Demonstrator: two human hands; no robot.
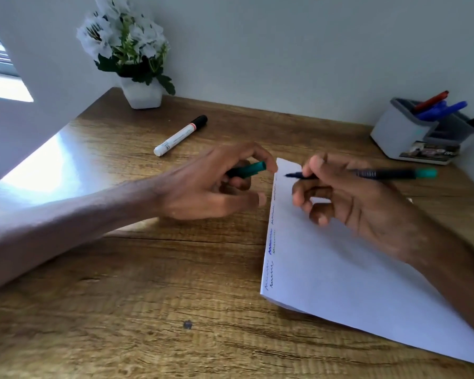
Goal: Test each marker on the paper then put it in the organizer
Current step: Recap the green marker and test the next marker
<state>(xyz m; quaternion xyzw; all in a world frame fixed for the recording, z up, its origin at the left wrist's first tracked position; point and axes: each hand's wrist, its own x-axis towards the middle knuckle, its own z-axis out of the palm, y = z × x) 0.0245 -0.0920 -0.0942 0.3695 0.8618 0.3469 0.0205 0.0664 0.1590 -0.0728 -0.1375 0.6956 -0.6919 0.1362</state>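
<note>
Our right hand [367, 203] pinches the slim dark marker with the teal end [389, 174] between thumb and forefinger, its bare tip just beyond those fingertips over the white paper sheet [340, 269] — whether it touches, we cannot tell. Our left hand [211, 184] curls round the green plastic cap [248, 170], just left of that tip. We judge the test stroke is due: press lightly, draw a short squiggle, then recap squarely. The grey plastic organizer [402, 132] stands well beyond our right knuckles — a white black-capped marker [179, 135] lies beyond the left fingers.
</note>
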